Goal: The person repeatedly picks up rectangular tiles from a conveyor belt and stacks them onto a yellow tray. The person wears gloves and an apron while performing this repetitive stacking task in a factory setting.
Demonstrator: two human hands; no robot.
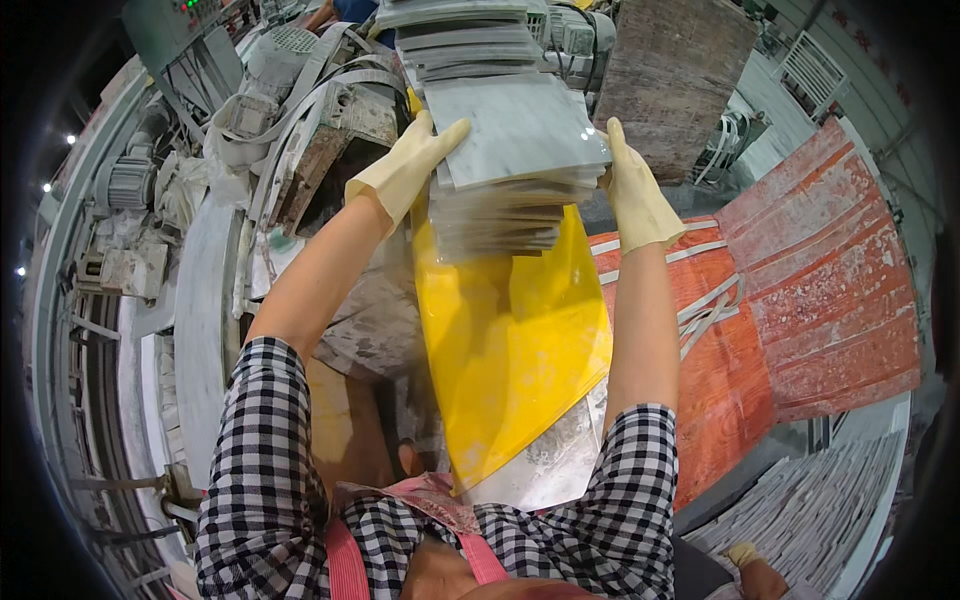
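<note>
Your one stack of thin, square-cornered, pale grey stone tiles [525, 130] is at 12 o'clock, above the yellow sheet and between your hands; its lower edges are blurred, so you cannot count the tiles. Your left hand [412, 165], in a cream rubber glove, grasps its left side at 11 o'clock, thumb over the top tile. Your right hand [637, 190], in a matching glove, grasps the right side at 2 o'clock, thumb raised; you cannot see its fingers fully.

Just beyond, also at 12, is one more pile of grey stone slabs [465, 40], its count unclear. Below your stack, one smooth yellow sheet [515, 340] runs down toward 6 o'clock. Two orange-red panels lie to your right: a brighter one [725, 400] crossed by white straps, and a scuffed, whitened one [820, 290] at 3 o'clock. One brown, stained board [675, 75] stands at 1. One ribbed grey motor [130, 185] is at 10. Between 4 and 5, one gloved hand of another person [745, 555] is near many narrow grey strips [810, 500] packed on edge.
</note>
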